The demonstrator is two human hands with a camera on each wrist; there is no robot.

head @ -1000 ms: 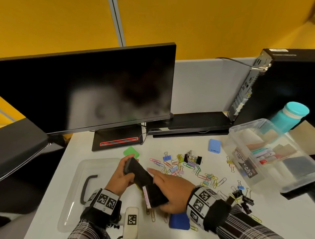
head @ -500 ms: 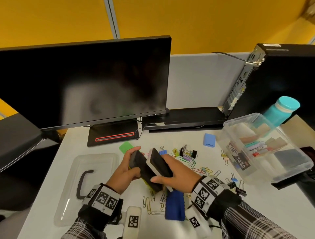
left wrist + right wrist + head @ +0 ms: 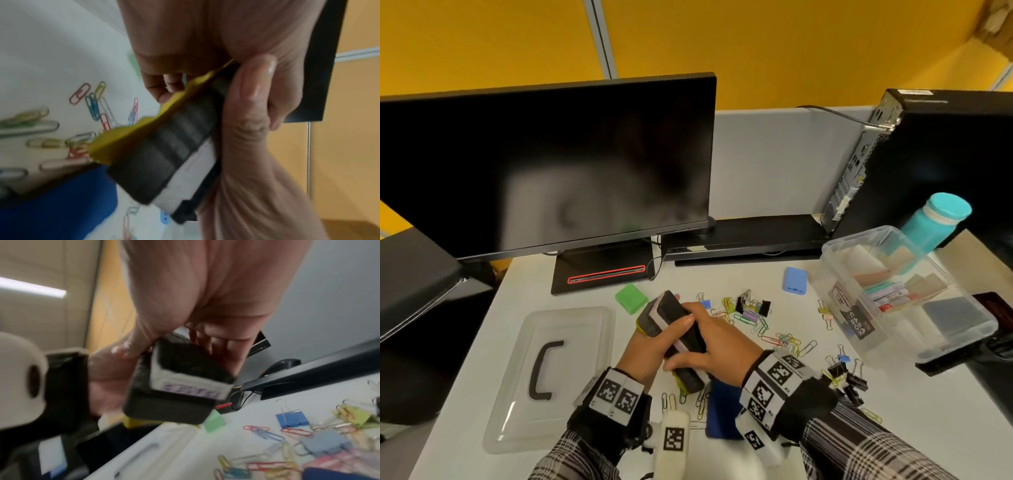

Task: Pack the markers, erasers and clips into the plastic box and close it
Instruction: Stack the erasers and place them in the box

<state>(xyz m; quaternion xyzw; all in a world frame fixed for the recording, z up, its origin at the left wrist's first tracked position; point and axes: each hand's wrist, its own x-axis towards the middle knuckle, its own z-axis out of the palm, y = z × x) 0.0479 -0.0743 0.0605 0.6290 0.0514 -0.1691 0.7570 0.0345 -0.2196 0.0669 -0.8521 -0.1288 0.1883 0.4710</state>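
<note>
Two black-felt board erasers (image 3: 671, 320) are pressed together in a stack above the desk, one with a yellow back (image 3: 144, 129), the other with a white back (image 3: 185, 386). My left hand (image 3: 650, 346) grips the stack from the left, thumb across the top. My right hand (image 3: 714, 342) clasps it from the right. The clear plastic box (image 3: 959, 346) stands open at the right with markers (image 3: 887, 294) inside. Its lid (image 3: 571, 342) lies flat at the left. A dark blue eraser (image 3: 722, 411) lies under my right wrist.
A green eraser (image 3: 631, 297) and a light blue eraser (image 3: 795, 280) lie near the monitor (image 3: 544, 164). Several paper clips and binder clips (image 3: 767, 329) are scattered mid-desk, with more binder clips (image 3: 849, 377) at the right. A teal bottle (image 3: 935, 222) and a computer tower (image 3: 945, 154) stand behind the box.
The right hand has brought its white-backed eraser up against the yellow-backed one in the left hand. The two were apart and now form one stack held by both hands.
</note>
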